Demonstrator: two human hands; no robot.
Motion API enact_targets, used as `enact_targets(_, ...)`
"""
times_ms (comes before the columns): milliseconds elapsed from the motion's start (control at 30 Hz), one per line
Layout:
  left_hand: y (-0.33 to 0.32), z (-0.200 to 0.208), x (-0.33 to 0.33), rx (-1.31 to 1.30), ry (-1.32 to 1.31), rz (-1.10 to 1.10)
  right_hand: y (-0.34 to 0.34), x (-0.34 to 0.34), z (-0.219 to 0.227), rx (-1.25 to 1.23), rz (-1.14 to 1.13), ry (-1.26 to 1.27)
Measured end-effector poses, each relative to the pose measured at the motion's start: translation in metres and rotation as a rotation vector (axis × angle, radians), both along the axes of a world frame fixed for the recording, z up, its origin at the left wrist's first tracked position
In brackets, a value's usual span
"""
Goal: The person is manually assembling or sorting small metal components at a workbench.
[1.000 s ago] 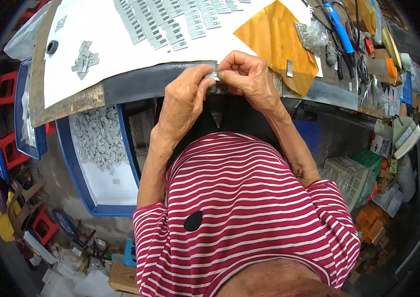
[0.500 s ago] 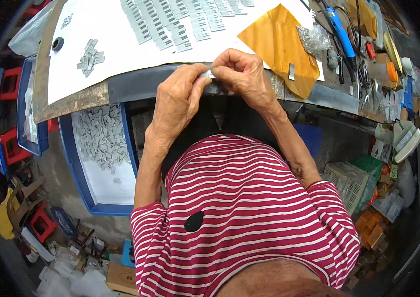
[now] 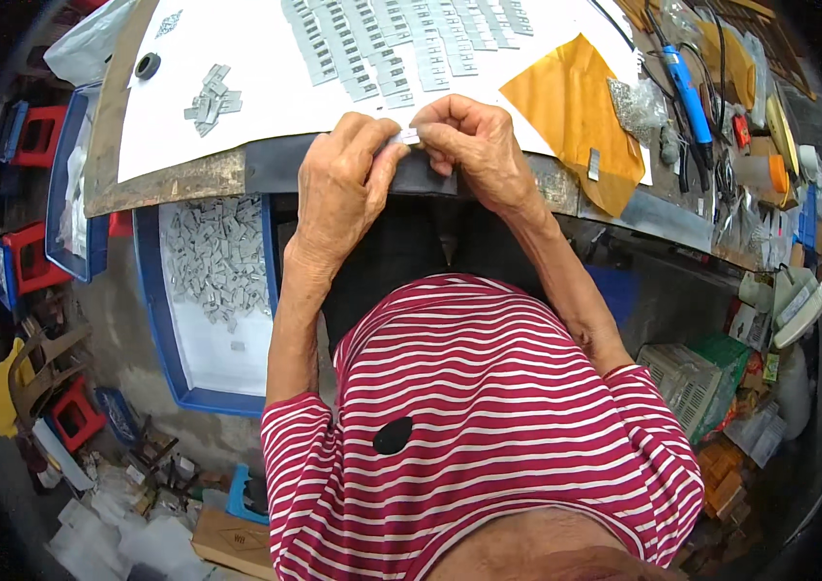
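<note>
A small pale grey piece (image 3: pixel 409 137) is pinched between the fingertips of the left hand (image 3: pixel 338 189) and the right hand (image 3: pixel 477 145), both closed tight on it, just above the near edge of the workbench (image 3: pixel 179 182). Its exact shape is not resolvable, probably a flat tag. Beyond the hands, rows of similar grey pieces (image 3: pixel 401 44) are laid out on a white sheet (image 3: pixel 246 97); a loose heap (image 3: pixel 210 97) lies to the left, near a black ring (image 3: pixel 148 65). An orange sheet (image 3: pixel 576 111) lies to the right, with a blue tool (image 3: pixel 687 87) past it. Below the bench, a blue tray (image 3: pixel 164 329) of grey pieces is seen. The lower view is blocked by a striped shirt (image 3: pixel 488 426).
</note>
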State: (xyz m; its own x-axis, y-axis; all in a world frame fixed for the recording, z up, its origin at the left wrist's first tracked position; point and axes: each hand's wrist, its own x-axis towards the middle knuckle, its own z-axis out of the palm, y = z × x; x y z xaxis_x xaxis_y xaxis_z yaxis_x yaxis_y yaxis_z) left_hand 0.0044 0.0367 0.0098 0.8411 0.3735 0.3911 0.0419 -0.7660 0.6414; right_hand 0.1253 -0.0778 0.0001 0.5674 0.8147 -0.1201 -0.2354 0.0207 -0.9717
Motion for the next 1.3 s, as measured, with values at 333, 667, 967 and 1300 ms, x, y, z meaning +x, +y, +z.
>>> enact_targets(333, 0.037, -0.014, -0.001, -0.017, -0.066, 0.215, 0.002, -0.004, -0.001, -0.058, -0.098, -0.128)
enact_targets(667, 0.062, -0.034, 0.010, 0.076, 0.101, 0.326, -0.010, -0.008, -0.008, -0.094, -0.142, -0.248)
enact_targets(967, 0.058, -0.035, 0.011, 0.268, 0.161, 0.349, -0.012, -0.006, -0.009, -0.094, -0.127, -0.248)
enact_targets(1300, 0.058, -0.036, 0.010, 0.303, 0.089, 0.360, -0.011, -0.007, -0.008, -0.082, -0.118, -0.220)
